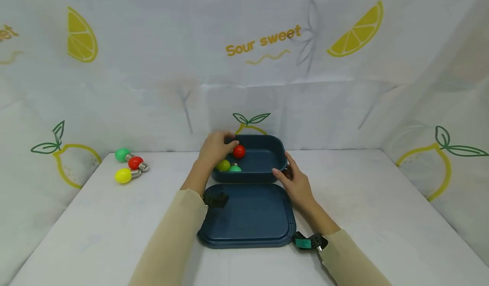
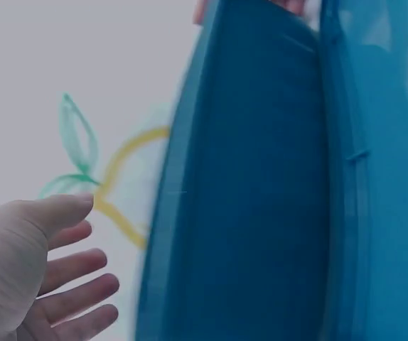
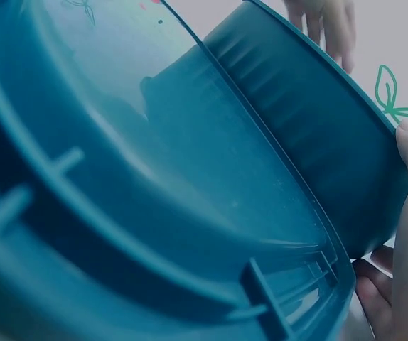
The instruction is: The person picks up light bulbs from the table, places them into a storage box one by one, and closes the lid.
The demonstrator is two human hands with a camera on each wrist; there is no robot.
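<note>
In the head view, a dark blue box (image 1: pixel 263 161) stands at the far middle of the table. Inside its left part lie a red bulb (image 1: pixel 239 151), a yellow bulb (image 1: pixel 223 165) and a green bulb (image 1: pixel 235 168). My left hand (image 1: pixel 214 151) is over the box's left side, close to the red bulb; the left wrist view shows this hand (image 2: pixel 40 266) with fingers spread and nothing in them. My right hand (image 1: pixel 299 188) grips the box's near right corner, with the thumb at the rim and the fingers along the side, as the right wrist view shows.
A blue lid (image 1: pixel 247 214) lies flat just in front of the box. At the table's left are a loose green bulb (image 1: pixel 122 154), a red one (image 1: pixel 135 163) and a yellow one (image 1: pixel 123 175). A white lemon-print cloth (image 1: pixel 153 107) hangs behind the table.
</note>
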